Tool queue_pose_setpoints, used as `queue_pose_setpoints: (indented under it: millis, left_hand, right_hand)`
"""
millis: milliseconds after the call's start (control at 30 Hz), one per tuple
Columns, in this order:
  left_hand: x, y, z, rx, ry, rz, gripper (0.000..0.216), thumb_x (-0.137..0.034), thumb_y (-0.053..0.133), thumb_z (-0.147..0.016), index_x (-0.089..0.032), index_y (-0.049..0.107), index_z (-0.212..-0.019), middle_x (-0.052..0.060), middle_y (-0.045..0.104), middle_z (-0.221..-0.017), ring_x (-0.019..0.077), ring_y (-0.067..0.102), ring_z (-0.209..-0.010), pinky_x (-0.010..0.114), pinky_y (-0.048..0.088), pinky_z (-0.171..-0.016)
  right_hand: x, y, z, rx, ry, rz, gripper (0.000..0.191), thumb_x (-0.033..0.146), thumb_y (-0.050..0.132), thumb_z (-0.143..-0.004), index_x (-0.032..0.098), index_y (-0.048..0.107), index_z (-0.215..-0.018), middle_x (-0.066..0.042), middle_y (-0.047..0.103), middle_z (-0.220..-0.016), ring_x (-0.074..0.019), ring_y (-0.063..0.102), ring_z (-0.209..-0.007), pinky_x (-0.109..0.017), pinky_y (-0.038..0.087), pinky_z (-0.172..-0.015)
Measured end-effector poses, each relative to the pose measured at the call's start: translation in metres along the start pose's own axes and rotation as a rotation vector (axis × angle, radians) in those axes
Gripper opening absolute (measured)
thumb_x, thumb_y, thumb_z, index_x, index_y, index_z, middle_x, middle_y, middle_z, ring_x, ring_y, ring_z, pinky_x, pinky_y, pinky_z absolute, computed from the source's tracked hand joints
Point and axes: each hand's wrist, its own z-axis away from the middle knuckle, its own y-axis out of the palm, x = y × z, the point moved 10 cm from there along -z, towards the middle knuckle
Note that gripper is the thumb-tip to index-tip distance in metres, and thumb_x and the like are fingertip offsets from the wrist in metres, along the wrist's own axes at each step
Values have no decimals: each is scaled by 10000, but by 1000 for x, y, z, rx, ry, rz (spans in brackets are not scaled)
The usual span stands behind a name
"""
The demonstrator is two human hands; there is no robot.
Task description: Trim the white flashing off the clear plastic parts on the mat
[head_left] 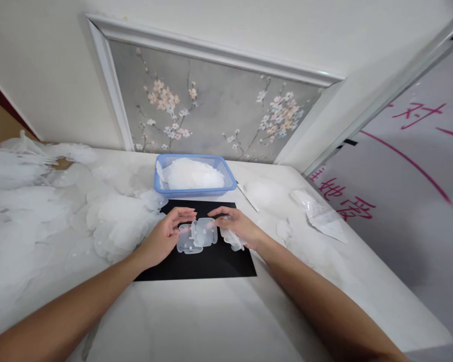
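Observation:
My left hand (pixel 164 239) is open, its fingers stretched to the right over a black sheet (pixel 211 266). Close by its thumb side lies a thin translucent plastic piece (pixel 187 244) with rounded corners and small tabs. A second translucent piece (pixel 205 232) overlaps it, its right edge by the fingertips of my right hand (pixel 239 226). Below the right palm, several more such pieces (pixel 232 239) are bunched, partly hidden by the fingers, which are curled round them. Whether the overlapping piece is touched by the right fingertips, I cannot tell.
A blue basket (pixel 196 192) full of translucent pieces stands behind the sheet. Large heaps of loose pieces (pixel 30 216) cover the left of the white table (pixel 166 322). To the right are a thin white pen-like tool (pixel 248 196), a clear bag (pixel 322 216) and a whiteboard (pixel 407 166).

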Motion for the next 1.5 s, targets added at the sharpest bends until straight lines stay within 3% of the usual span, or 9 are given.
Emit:
queue_pose_setpoints:
  millis: [200,433,1200,1500]
  left_hand:
    - [-3,1,1,-11,5,-97,528,-4,492,-698,-255,598,-1150,67,630,-1249,260,527,-1253,468,440,-1034]
    - [-2,6,3,65,8,-139,617,20,454,-665,-266,569,-1200,42,697,-1141,234,570,-1215,466,354,-1107]
    - [3,12,1,128,31,-219,475,-123,487,-839,-247,454,-1296,71,650,-1196,224,504,-1295,471,371,-1100]
    - [-2,15,3,145,42,-225,620,-101,489,-866,-318,331,-1425,96,511,-1398,221,521,-1281,485,354,-1108]
  right_hand:
    - [7,-17,0,-113,-37,-11,321,277,779,-596,174,665,-878,12,635,-647,-82,487,-462,-204,382,-417]
    - [7,-33,-3,-150,-21,-18,261,255,736,-645,173,680,-886,-4,658,-662,-107,546,-524,-212,424,-470]
    - [7,-32,-5,-131,-51,-24,265,265,747,-644,170,681,-883,2,676,-680,-98,556,-528,-203,434,-485]
    - [8,-30,-4,-119,-54,-31,297,285,765,-626,165,677,-883,9,658,-679,-87,530,-502,-205,402,-461]
